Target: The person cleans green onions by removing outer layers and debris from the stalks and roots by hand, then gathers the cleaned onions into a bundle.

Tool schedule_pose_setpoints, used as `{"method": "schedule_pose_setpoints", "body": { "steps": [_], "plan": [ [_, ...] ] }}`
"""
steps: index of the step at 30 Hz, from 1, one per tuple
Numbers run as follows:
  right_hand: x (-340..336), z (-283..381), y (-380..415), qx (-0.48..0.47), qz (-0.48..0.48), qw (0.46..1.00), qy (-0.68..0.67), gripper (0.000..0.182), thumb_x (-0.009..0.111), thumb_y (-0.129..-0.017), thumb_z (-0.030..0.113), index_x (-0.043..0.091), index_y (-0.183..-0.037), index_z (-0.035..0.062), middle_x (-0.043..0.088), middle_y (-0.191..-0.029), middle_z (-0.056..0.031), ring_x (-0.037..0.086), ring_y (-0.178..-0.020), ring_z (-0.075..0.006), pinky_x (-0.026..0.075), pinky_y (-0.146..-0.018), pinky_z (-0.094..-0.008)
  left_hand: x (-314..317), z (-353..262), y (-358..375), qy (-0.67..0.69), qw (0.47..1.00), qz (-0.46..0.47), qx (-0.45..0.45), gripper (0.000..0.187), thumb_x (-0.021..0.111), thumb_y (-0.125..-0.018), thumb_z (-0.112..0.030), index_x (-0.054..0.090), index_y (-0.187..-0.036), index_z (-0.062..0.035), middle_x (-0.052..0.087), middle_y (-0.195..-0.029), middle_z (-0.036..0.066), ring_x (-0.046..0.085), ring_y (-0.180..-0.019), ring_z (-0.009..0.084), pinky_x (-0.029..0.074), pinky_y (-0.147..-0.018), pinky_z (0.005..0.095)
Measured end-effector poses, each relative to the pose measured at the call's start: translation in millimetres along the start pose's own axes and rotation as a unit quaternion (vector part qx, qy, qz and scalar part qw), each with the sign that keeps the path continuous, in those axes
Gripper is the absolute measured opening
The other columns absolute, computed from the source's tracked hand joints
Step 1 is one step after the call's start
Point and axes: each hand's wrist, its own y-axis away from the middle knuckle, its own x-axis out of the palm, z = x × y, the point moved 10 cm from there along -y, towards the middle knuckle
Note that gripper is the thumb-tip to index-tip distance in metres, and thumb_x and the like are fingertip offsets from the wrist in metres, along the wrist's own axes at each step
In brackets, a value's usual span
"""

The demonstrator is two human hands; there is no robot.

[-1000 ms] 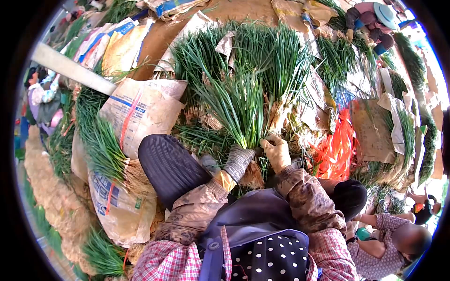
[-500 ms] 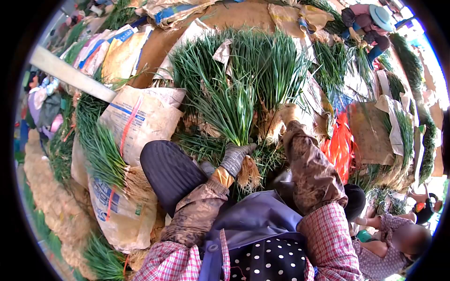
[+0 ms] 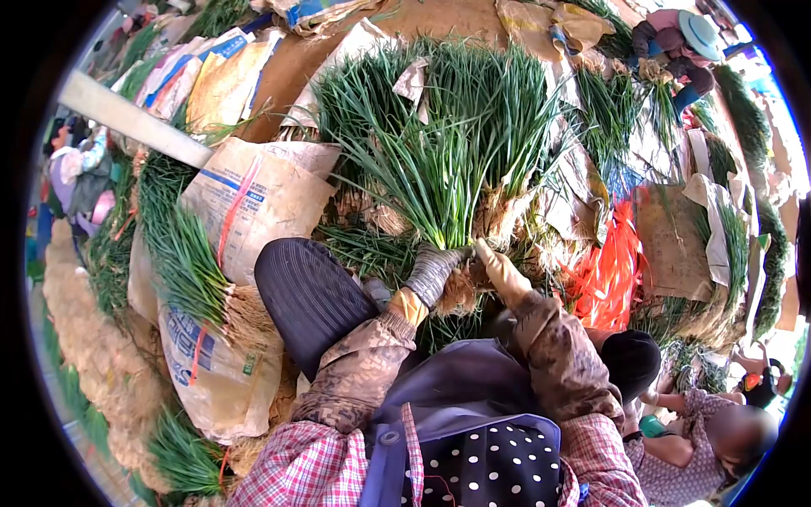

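My left hand (image 3: 429, 277), in a grey-wrapped glove with a yellowish cuff, is closed around the lower stalks of a bunch of green onions (image 3: 441, 203). Their leaves fan out away from me, and pale roots (image 3: 457, 294) hang below the fist. Close on the right, my right hand (image 3: 505, 277) in a yellowish glove has its fingers drawn together beside the base of that bunch. What lies between those fingertips is too small to make out. Just beyond both hands, a large pile of green onions (image 3: 507, 127) rests with its roots toward me.
At left, a tied bunch of green onions (image 3: 190, 275) lies against printed sacks (image 3: 253, 198). Red plastic strips (image 3: 612, 275) are heaped at right. A person in a blue hat (image 3: 699, 34) works at the far right; another person (image 3: 684, 431) sits near right. A pale post (image 3: 131, 118) crosses the left.
My right hand has come back from the pile's near edge toward me and leftward, to the held bunch. My left hand keeps its hold and has shifted slightly right.
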Motion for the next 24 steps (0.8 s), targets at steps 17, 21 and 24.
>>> {"method": "schedule_pose_setpoints", "body": {
  "steps": [17,21,24],
  "plan": [
    [-91,92,-72,0.039,-0.333,0.857,0.39,0.048,0.062,-0.085,0.049,0.059,-0.1,0.0029,0.065,-0.082,-0.0137,0.064,-0.07,-0.0238,0.053,-0.063,-0.0384,0,-28,32,0.016,0.999,-0.016,-0.033,0.022,0.079,-0.072,-0.01,0.064,-0.086,-0.0036,0.065,-0.073,0.003,0.058,-0.06,0.0137,0.05,-0.054,0.0287],
    [-104,109,-92,0.048,-0.27,0.816,0.51,0.035,0.066,-0.085,0.038,0.065,-0.086,0.0028,0.066,-0.076,-0.0155,0.063,-0.066,-0.0266,0.052,-0.062,-0.0405,-5,-26,29,0.019,0.999,-0.011,-0.028,0.022,0.081,-0.072,-0.013,0.065,-0.086,-0.0052,0.065,-0.072,0.004,0.057,-0.058,0.0132,0.048,-0.053,0.0279],
    [-101,81,-87,0.073,-0.305,0.837,0.449,0.027,0.064,-0.087,0.032,0.067,-0.087,0.0058,0.067,-0.07,-0.0096,0.06,-0.054,-0.0158,0.053,-0.053,-0.0333,-17,-16,17,-0.017,0.997,-0.057,-0.055,0.031,0.082,-0.07,-0.014,0.064,-0.093,-0.0032,0.066,-0.077,0.006,0.059,-0.062,0.0158,0.05,-0.055,0.0292]
  ]
}}
